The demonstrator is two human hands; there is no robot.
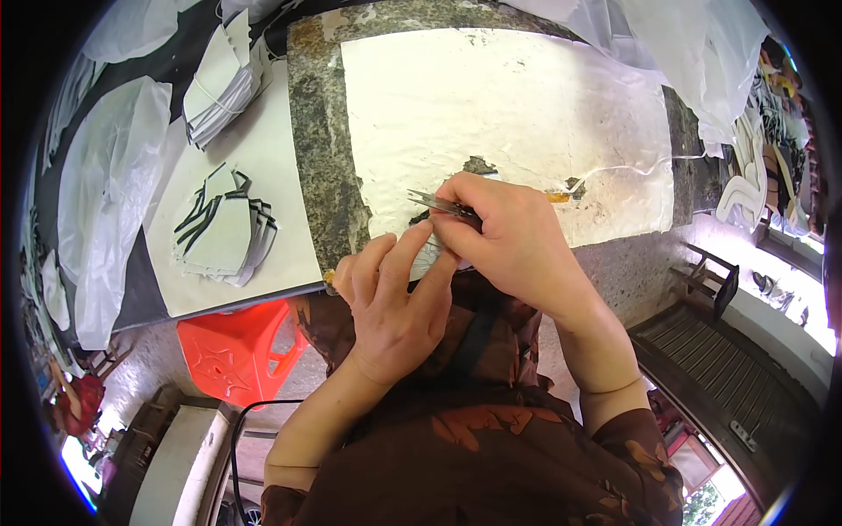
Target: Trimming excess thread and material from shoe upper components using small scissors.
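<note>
My right hand (517, 237) is closed round a small pair of metal snips (440, 203), whose narrow blades point left. Just below the blades, the fingertips of my left hand (395, 307) press on a pale piece with black edging (426, 258). Most of that piece is hidden under my fingers, and my left thumb cannot be seen. Both hands meet over the near edge of the white sheet (491, 105). To the left lies a fanned pile of pale pieces with black strips (226, 230).
A tied bundle of pale pieces (215, 101) lies at the far left, beside a clear plastic bag (110, 202). The sheet covers a mottled stone slab (320, 131). More plastic (693, 53) hangs over the far right corner. A red stool (230, 355) stands below the table's left side.
</note>
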